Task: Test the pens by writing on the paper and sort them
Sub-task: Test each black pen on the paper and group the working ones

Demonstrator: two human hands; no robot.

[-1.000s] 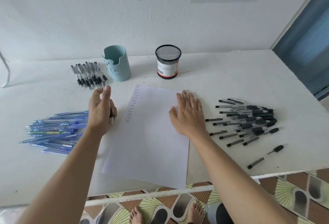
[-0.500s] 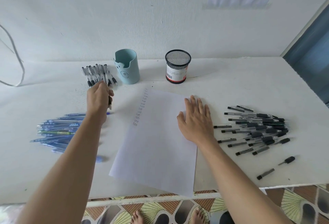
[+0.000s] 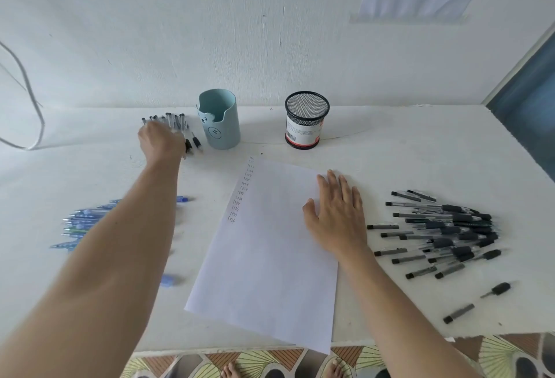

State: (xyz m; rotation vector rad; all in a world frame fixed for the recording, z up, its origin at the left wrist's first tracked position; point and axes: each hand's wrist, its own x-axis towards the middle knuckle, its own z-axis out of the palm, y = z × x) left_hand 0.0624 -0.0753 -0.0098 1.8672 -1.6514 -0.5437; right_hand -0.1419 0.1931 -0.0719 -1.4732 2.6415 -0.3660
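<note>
Left hand (image 3: pixel 160 140): reaches over the row of black pens (image 3: pixel 177 120) beside the teal cup (image 3: pixel 219 119); blurred, fingers hidden, so I cannot tell its grip.
Right hand (image 3: pixel 336 215): flat on the paper (image 3: pixel 270 257), fingers straight and holding nothing.
Paper: mid-table, with a column of "test" marks along its left edge.
Other pens: black pile (image 3: pixel 444 227) right of the paper, blue pile (image 3: pixel 84 221) on the left, partly behind the forearm.
Mesh cup (image 3: pixel 306 119): upright, behind the paper.

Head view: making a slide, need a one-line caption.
Left hand at the back row of black pens, right hand flat on the paper.
</note>
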